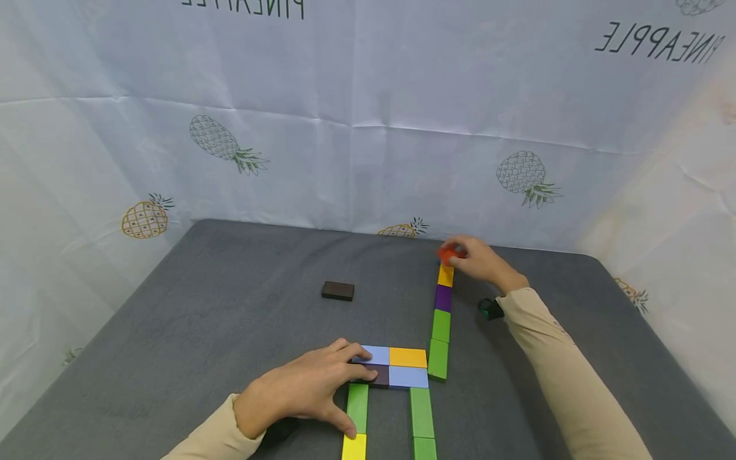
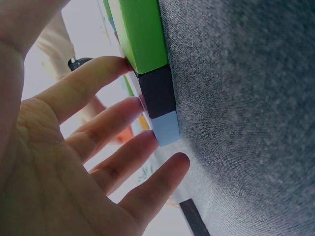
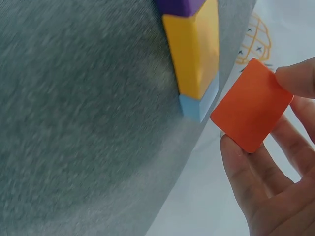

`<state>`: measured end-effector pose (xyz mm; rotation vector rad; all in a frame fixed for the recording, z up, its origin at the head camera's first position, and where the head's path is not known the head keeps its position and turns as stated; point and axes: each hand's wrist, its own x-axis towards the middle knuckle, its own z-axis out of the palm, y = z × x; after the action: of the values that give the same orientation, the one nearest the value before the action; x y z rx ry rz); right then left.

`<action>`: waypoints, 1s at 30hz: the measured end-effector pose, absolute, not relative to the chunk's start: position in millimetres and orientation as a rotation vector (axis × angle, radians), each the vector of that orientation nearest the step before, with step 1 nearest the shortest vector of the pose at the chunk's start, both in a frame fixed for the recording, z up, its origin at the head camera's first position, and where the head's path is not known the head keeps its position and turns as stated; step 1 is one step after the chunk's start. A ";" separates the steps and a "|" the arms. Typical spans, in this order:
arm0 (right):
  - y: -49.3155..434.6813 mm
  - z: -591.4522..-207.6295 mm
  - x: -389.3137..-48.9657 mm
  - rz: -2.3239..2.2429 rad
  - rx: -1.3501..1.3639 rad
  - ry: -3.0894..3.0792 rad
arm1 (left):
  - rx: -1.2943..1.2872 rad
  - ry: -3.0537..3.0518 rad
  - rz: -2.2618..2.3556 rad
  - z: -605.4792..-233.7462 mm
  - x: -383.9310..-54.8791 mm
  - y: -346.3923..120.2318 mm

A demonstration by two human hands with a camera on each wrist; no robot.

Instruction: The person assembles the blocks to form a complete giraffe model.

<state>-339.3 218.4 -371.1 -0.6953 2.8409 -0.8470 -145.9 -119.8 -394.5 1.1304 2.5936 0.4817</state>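
My right hand (image 1: 483,260) pinches an orange block (image 3: 253,105) between thumb and fingers, held close over the far end of a row. That row has two green blocks (image 1: 441,326), a purple block (image 1: 443,298), a yellow block (image 1: 445,275) and a light blue block (image 3: 201,103); the blue one is hidden in the head view. My left hand (image 1: 310,386) is spread with relaxed fingers, its fingertips on a dark block (image 1: 381,375) and a light blue block (image 1: 376,354). Beside these lie a yellow-orange block (image 1: 408,358) and another light blue block (image 1: 408,377).
Two legs of blocks run toward me, with green blocks (image 1: 421,412) on the right and a green block (image 1: 358,406) and yellow block (image 1: 354,447) on the left. A dark brown block (image 1: 338,291) lies apart on the grey table (image 1: 230,306). A pineapple-print curtain (image 1: 356,172) hangs behind.
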 end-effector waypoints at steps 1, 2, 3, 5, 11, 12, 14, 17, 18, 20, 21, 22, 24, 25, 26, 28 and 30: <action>220.4 -371.2 -338.9 -0.851 -0.684 2.841 | 1.130 2.594 0.481 -394.5 -145.9 -119.8; 222.4 -371.3 -338.4 -0.855 -0.675 2.843 | 1.132 2.596 0.481 -394.6 -145.8 -119.8; 224.4 -371.6 -338.0 -0.858 -0.665 2.844 | 1.132 2.596 0.481 -394.6 -145.7 -119.9; 228.5 -372.4 -337.3 -0.857 -0.639 2.850 | 1.132 2.596 0.481 -394.6 -145.7 -120.0; 239.8 -375.6 -336.7 -0.848 -0.588 2.870 | 1.127 2.590 0.488 -394.2 -145.5 -120.2; 241.4 -376.2 -336.8 -0.848 -0.589 2.872 | 1.127 2.590 0.489 -394.1 -145.4 -120.2; 244.1 -377.3 -336.7 -0.847 -0.579 2.869 | 1.130 2.592 0.487 -394.1 -145.4 -120.1; 248.1 -379.5 -336.7 -0.840 -0.571 2.863 | 1.132 2.596 0.485 -394.4 -145.5 -120.0; 249.1 -380.2 -336.4 -0.835 -0.565 2.861 | 1.132 2.596 0.486 -394.5 -145.5 -120.0; 251.2 -381.9 -336.3 -0.817 -0.545 2.859 | 1.134 2.595 0.488 -394.8 -145.6 -120.2; 251.9 -382.7 -336.1 -0.806 -0.531 2.860 | 1.134 2.594 0.490 -394.9 -145.7 -120.3; 252.6 -383.4 -336.0 -0.797 -0.517 2.858 | 1.136 2.593 0.491 -395.1 -145.7 -120.5; 253.8 -384.8 -336.0 -0.777 -0.489 2.858 | 1.139 2.591 0.495 -395.4 -145.7 -120.7; 254.3 -385.5 -336.1 -0.770 -0.477 2.858 | 1.140 2.591 0.496 -395.6 -145.6 -120.7; 254.7 -385.8 -336.2 -0.764 -0.473 2.857 | 1.141 2.590 0.498 -395.7 -145.6 -120.8; 255.4 -386.4 -336.3 -0.762 -0.471 2.853 | 1.141 2.590 0.498 -395.8 -145.6 -120.8; 256.1 -387.0 -336.5 -0.759 -0.475 2.850 | 1.139 2.588 0.499 -395.7 -145.7 -120.7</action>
<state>-336.5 256.1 -387.0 -0.4752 2.8504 -0.7589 -145.7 -120.7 -395.7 1.1388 2.5883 0.4993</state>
